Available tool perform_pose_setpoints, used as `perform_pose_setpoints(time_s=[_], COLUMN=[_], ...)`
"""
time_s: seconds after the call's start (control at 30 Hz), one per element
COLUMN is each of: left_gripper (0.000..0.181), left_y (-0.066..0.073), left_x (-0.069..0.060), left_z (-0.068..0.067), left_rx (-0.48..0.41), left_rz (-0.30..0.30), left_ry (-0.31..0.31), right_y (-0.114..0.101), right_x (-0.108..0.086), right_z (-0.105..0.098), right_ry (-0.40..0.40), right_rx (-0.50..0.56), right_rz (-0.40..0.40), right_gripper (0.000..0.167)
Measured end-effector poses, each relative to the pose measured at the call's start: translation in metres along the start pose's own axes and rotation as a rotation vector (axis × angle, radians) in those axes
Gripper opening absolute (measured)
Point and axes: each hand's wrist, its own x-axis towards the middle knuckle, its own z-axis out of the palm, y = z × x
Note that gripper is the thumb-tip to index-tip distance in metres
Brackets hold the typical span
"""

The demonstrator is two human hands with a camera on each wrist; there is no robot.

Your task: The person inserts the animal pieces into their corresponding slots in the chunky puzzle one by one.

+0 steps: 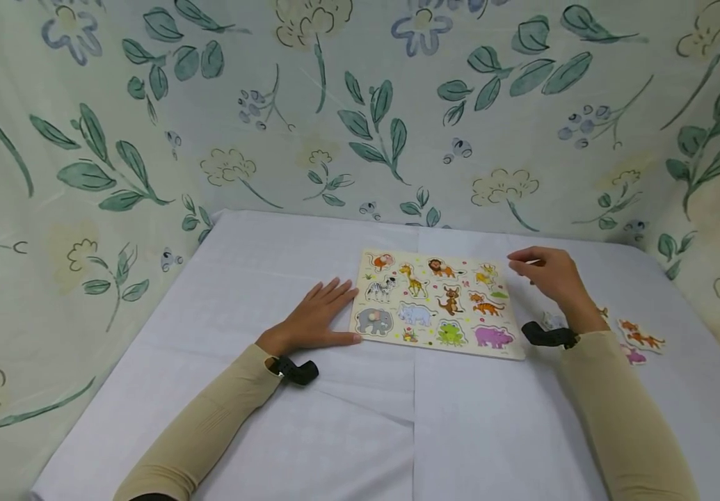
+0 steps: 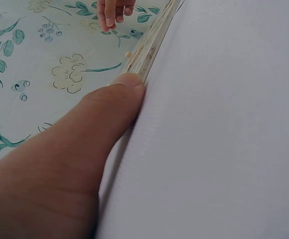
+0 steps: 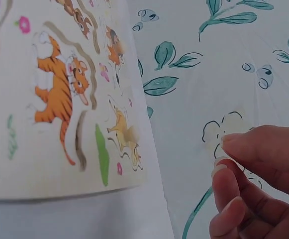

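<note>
A wooden animal puzzle board (image 1: 431,346) lies on the white-covered table. My left hand (image 1: 317,316) rests palm down at its left side, fingers spread; the thumb touches the board's near edge (image 2: 146,64) in the left wrist view. Just past the right edge hovers my right hand (image 1: 547,275), fingers loosely bent, thumb and forefinger close together. Nothing shows between them in the right wrist view. The board bears a printed tiger (image 3: 54,87) in a recess, a deer (image 1: 486,275), a lion (image 1: 444,268) and an elephant (image 1: 373,321). The elephant has a small knob.
Loose pieces lie right of the board: a tiger piece (image 1: 641,336), a purple piece (image 1: 635,355) and a pale piece (image 1: 552,320) partly hidden by the right wrist. A floral cloth (image 1: 360,188) hangs behind the table (image 1: 334,431).
</note>
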Motion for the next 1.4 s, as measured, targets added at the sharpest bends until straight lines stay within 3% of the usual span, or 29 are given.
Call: perform_pose_setpoints(time_s=[0.37,0.9,1.4], left_gripper=[0.098,0.098,0.098], left_y=[0.000,0.002,0.000], left_x=[0.001,0.000,0.000], left_z=[0.001,0.000,0.000], left_rx=[0.008,0.011,-0.018], left_rz=[0.004,-0.006,-0.009], left_ry=[0.012,0.004,0.003], right_y=[0.015,0.034,0.040], right_x=[-0.011,-0.030,-0.033], right_z=[-0.011,-0.029,-0.042], right_ry=[0.012,-0.041,-0.081], right_rx=[-0.060,-0.049,-0.081], right_rz=[0.005,0.060,0.035], right_gripper=[0.041,0.054,0.058])
